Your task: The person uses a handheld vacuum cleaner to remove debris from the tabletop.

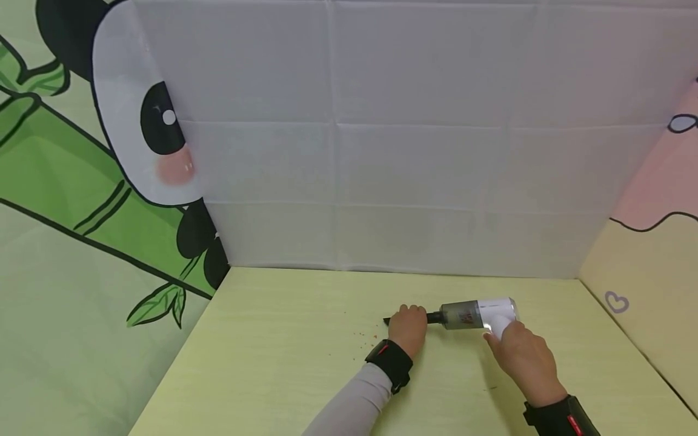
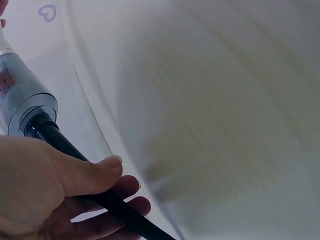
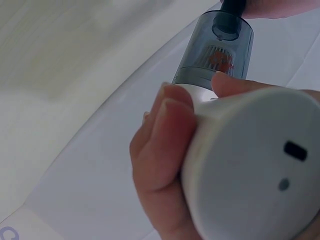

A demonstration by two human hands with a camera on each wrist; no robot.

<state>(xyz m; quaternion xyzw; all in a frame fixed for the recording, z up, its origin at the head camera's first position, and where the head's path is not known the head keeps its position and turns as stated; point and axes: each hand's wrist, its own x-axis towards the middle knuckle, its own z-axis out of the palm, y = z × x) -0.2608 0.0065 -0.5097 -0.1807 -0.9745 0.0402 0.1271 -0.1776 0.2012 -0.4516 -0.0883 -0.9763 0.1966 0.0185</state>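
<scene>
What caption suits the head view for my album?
Two hands steady a handheld vacuum on a yellow table beside scattered crumbs.

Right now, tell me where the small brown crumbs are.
In the head view, the small brown crumbs lie on the pale yellow table, just beyond the left hand, off the black nozzle tip.

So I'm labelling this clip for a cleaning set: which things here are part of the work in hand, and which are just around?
In use:
- handheld vacuum, white body, clear dust cup
- its black nozzle
- left hand, gripping the nozzle
- right hand, holding the white body
- crumbs on the table by the nozzle tip

Just around:
- yellow table
- white backdrop
- panda print
- heart print
</scene>
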